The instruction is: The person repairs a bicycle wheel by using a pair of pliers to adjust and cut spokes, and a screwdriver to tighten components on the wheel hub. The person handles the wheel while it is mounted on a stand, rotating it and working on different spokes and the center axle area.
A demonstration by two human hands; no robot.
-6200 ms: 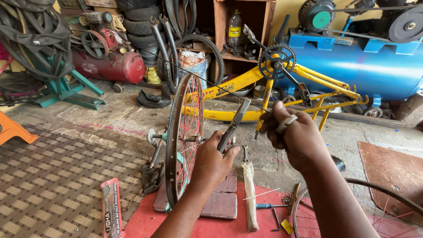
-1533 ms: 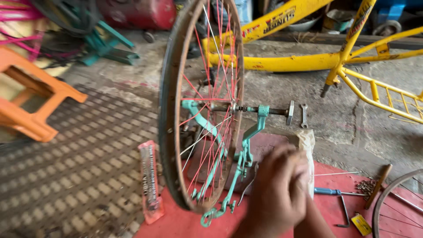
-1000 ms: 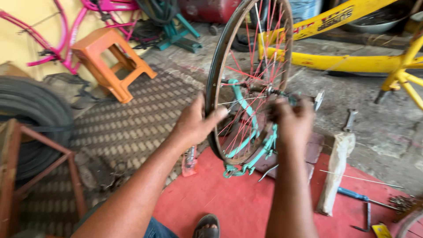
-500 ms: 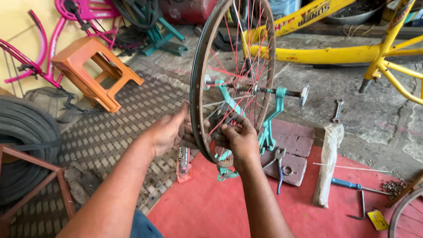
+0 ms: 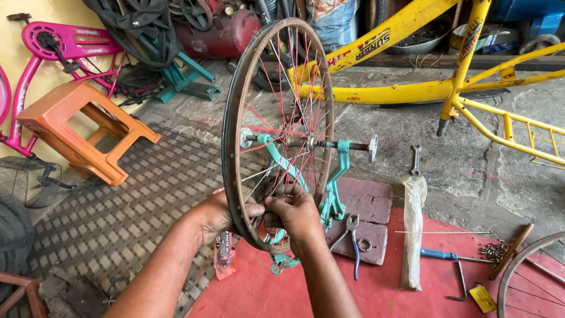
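Cracked concrete floor [image 5: 382, 118], patterned mat [image 5: 135, 206] left, red mat [image 5: 382, 288] front. Orange stool [image 5: 82, 129] tipped by yellow wall [image 5: 35, 12]. Yellow bike frame [image 5: 412, 88] behind, daylight.

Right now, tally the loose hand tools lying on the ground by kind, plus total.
Pliers: 1
Open-ended spanner: 1
Blue-handled screwdriver: 1
Bent hex key: 1
Wooden-handled tool: 1, head not visible
Total: 5
Both hands, left hand and right hand, grip the wheel rim, not a tool.
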